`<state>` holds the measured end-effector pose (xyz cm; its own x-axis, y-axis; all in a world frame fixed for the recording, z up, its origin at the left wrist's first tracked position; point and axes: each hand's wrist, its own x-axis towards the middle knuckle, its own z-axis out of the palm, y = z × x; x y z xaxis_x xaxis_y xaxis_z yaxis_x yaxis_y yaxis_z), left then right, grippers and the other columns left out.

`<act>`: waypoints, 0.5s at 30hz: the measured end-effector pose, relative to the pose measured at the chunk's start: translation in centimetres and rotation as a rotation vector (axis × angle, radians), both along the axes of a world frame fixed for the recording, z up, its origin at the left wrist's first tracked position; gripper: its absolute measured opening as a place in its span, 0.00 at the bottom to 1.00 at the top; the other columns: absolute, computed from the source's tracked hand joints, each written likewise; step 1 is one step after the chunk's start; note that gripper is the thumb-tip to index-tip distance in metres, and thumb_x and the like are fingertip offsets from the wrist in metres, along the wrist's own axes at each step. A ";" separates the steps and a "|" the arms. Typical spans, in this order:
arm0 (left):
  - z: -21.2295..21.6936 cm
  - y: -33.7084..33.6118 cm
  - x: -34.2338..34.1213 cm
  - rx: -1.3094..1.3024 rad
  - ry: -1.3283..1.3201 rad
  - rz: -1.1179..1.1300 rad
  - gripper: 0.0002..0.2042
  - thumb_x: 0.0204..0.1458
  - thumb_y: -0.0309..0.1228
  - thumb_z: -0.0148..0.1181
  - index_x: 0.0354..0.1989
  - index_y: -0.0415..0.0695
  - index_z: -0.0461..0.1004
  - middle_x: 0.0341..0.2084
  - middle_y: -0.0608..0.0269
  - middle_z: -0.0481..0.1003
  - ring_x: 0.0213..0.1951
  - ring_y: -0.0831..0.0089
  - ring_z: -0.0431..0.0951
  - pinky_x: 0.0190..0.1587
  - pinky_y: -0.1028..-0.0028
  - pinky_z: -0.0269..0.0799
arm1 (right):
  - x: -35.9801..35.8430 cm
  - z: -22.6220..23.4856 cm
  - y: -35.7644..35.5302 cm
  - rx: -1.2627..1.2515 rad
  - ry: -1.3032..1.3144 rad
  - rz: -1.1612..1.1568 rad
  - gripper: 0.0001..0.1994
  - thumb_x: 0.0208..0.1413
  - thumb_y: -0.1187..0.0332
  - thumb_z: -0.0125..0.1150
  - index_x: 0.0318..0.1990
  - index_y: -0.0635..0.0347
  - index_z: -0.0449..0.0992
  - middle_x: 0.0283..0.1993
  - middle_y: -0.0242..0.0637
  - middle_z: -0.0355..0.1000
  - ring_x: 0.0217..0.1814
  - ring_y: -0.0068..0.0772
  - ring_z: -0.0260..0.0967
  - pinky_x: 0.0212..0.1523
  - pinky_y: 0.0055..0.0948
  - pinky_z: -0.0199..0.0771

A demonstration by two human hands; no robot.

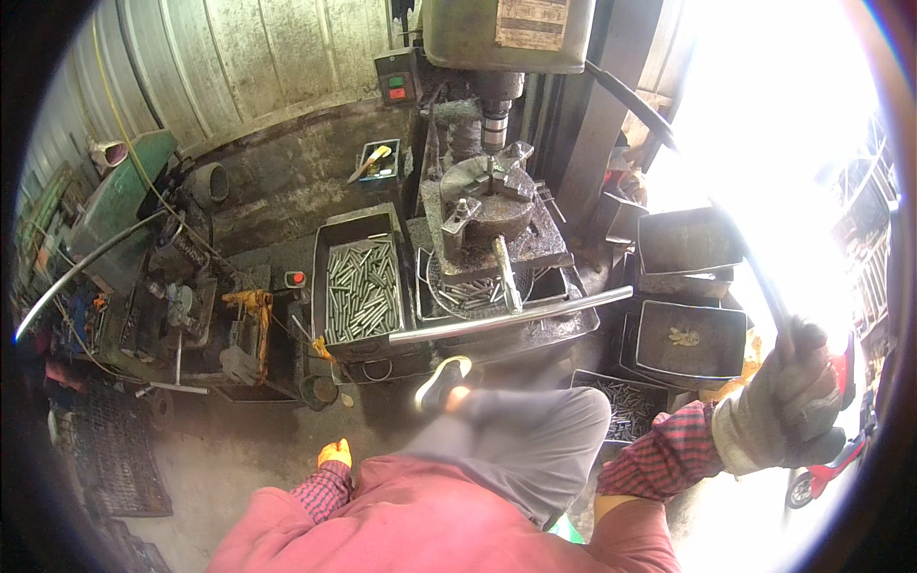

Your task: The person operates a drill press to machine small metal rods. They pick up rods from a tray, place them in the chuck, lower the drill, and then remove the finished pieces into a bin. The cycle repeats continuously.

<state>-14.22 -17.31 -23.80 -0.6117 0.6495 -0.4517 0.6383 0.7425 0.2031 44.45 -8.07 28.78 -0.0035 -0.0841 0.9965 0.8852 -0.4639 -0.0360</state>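
Note:
My right hand (783, 406), in a grey work glove, is wrapped round the end of a long lever (759, 267). This lever runs up to the head of a drill press (506, 38), its middle washed out by glare. Below the drill chuck (495, 124), a round jawed vise (489, 196) sits on the oily machine table, with a small upright piece between its jaws. A shiny T-shaped bar (573, 307) reaches from the vise toward me. My left hand (334, 452), in an orange-yellow glove, hangs low by my left side; its finger position is unclear.
Left of the press stands a metal tray (317, 277) of short steel pins, with more pins in a round basket (468, 298) under the vise. Stacked bins (693, 339) and a bin of dark pieces (626, 406) lie right. A second machine (181, 306) stands left.

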 end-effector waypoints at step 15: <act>-0.2 0.3 0.2 -0.064 -0.002 -0.008 0.30 0.63 0.57 0.46 0.50 0.41 0.82 0.50 0.46 0.81 0.57 0.48 0.78 0.61 0.55 0.71 | 0.1 2.0 0.6 0.059 -0.024 0.257 0.21 0.63 0.42 0.61 0.22 0.41 0.71 0.21 0.19 0.67 0.21 0.23 0.65 0.32 0.33 0.62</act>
